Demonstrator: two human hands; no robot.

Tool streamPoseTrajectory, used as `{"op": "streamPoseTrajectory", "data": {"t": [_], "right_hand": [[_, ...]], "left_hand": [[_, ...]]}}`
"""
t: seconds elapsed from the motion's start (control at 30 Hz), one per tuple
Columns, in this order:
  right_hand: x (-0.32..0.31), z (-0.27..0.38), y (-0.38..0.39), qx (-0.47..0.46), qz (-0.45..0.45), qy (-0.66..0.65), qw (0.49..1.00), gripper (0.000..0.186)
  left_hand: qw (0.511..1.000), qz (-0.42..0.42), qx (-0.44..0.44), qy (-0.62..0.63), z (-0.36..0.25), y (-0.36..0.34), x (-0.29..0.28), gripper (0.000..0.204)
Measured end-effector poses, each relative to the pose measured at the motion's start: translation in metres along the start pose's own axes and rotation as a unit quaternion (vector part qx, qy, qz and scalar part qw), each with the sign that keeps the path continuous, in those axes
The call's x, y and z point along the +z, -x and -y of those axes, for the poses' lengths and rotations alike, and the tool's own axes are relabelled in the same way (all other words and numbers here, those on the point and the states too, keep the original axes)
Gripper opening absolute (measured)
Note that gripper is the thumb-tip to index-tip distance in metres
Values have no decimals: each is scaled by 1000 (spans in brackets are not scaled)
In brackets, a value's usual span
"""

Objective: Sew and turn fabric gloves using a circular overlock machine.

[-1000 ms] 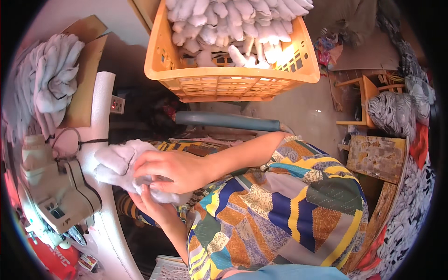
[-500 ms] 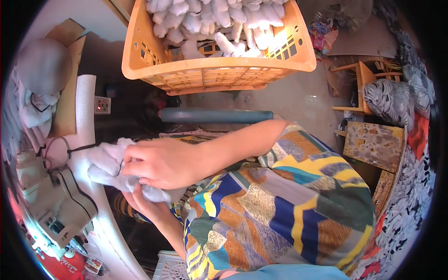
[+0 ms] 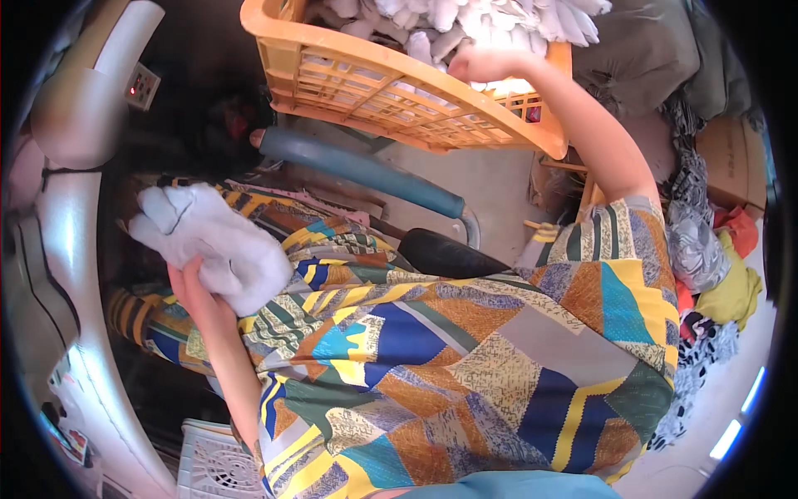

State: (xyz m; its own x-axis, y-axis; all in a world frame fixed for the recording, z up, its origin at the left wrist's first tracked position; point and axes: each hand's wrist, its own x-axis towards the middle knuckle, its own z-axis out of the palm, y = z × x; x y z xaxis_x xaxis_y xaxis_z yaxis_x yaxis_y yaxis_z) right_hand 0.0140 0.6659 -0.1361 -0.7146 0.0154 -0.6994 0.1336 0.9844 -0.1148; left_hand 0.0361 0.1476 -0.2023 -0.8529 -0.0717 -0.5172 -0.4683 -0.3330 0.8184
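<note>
My left hand [image 3: 190, 285] grips a pale grey-white fluffy plush piece [image 3: 237, 254] from below, with the thumb against its side. The piece rests over my lap, and its lobed end points to the far left. At the far side, my right hand [image 3: 490, 64] reaches over the edge of an orange plastic crate [image 3: 378, 83]. Its fingers are curled down among the white plush pieces [image 3: 420, 17] piled inside. What those fingers hold, if anything, is hidden.
A blue padded bar [image 3: 357, 173] runs between my lap and the crate. Part of a sewing machine [image 3: 37, 274] stands on the white table [image 3: 108, 391] at left. A white plastic basket [image 3: 220, 466] is low at left; cloth heaps [image 3: 706, 258] lie at right.
My right hand has left the plush piece and gone far right into the crate. My left hand keeps the piece, now turned and lying more openly. The view has swung to the right.
</note>
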Motion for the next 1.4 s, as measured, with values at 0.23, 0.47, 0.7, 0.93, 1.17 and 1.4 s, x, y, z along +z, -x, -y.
{"op": "streamPoseTrajectory", "data": {"t": [0.23, 0.47, 0.7, 0.93, 1.17, 1.4], "right_hand": [[38, 0, -40, 25, 136, 68, 988, 46], [-30, 25, 13, 34, 33, -67, 997, 24], [-65, 35, 82, -22, -233, -280, 931, 18], [-63, 35, 89, -43, -319, -340, 884, 20], [-27, 30, 33, -52, -297, -125, 945, 43], [-49, 166, 68, -180, -490, -178, 834, 28]], "left_hand": [[1000, -11, 9, -10, 6, -3, -6, 47], [999, -13, -7, 29, 12, -3, -15, 49], [1000, -12, 0, 15, 12, -3, -11, 49], [1000, -2, 1, 27, 10, -1, -8, 50], [999, 17, 29, 41, 13, 2, -19, 57], [991, 84, 43, 95, -15, 30, -8, 68]]}}
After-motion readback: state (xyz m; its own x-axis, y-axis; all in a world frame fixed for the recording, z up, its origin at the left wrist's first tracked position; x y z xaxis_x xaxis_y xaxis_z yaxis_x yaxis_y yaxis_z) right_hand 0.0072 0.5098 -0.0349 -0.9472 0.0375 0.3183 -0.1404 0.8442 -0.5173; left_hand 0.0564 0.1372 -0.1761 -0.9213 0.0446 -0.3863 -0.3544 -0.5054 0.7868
